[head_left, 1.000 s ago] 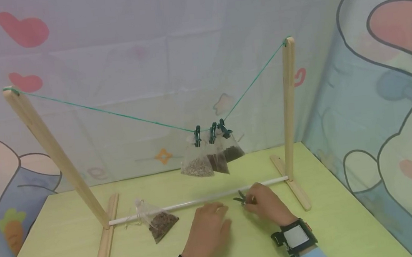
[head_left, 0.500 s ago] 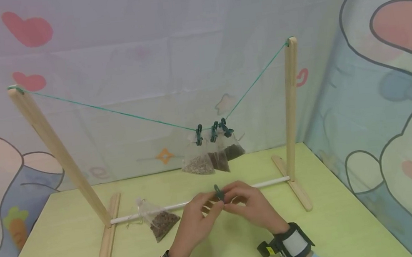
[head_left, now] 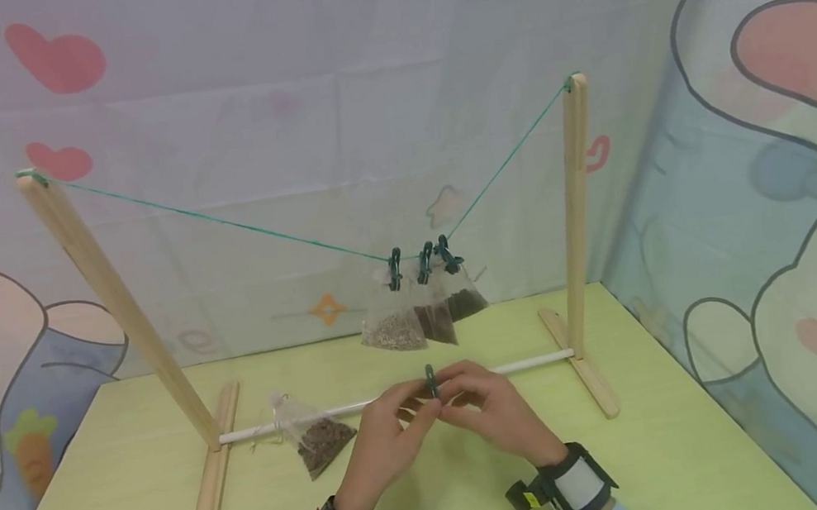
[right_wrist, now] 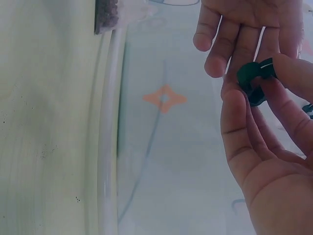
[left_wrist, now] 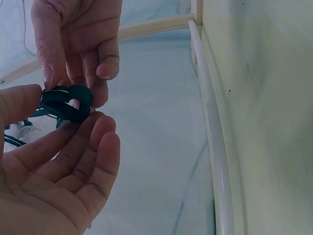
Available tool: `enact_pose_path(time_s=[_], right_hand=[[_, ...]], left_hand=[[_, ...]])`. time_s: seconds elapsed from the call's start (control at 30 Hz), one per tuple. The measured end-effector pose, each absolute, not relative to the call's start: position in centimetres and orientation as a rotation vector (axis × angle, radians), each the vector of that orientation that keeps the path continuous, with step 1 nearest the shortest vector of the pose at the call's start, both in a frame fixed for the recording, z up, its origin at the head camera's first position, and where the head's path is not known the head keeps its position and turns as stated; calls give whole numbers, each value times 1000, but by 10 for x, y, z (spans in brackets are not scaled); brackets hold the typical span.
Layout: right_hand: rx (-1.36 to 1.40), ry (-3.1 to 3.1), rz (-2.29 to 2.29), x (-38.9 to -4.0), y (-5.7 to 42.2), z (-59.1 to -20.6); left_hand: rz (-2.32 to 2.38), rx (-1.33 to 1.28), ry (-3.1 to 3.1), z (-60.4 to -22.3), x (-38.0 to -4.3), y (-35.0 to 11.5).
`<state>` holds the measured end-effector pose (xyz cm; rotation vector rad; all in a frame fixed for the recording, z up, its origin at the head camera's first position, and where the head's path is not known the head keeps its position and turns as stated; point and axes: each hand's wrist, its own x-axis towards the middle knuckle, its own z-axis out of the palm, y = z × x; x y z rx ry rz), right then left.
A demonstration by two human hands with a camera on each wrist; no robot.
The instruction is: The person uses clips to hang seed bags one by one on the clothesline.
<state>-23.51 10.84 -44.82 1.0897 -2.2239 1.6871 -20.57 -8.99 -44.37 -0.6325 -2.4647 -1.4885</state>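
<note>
Between the two hands, low over the table, is a small dark green plastic clip (head_left: 432,381). My left hand (head_left: 388,433) pinches it from the left with thumb and fingers. From the other side my right hand (head_left: 495,408) also grips the clip, with fingertips close to those of the left. In the left wrist view the looped end of the clip (left_wrist: 71,103) shows between both sets of fingers. The right wrist view shows part of the clip (right_wrist: 253,83) between right thumb and fingers, the rest covered.
Three similar clips hold bags (head_left: 392,331) of dry material on a sagging green cord (head_left: 226,223) strung between wooden posts (head_left: 122,306). A white rod (head_left: 539,361) joins the post feet. Another bag of brown bits (head_left: 324,445) lies on the table (head_left: 142,491) at left.
My right hand has brought the clip leftward from near the rod to the left hand, which has risen to meet it. Over the last half second the clip has turned slightly between the fingers.
</note>
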Motion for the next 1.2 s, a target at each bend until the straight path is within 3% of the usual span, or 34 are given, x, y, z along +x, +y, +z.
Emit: enact_pose_path(time_s=[0.5,1.2], right_hand=[[1000,-2322,1641,-236,123,-439],[1099,-2221,1482,-238,122,-442]], left_hand=[[-1358,-592,-2388,-441,-201,-91],[-1259,-662,-2443,-439,-203,-94]])
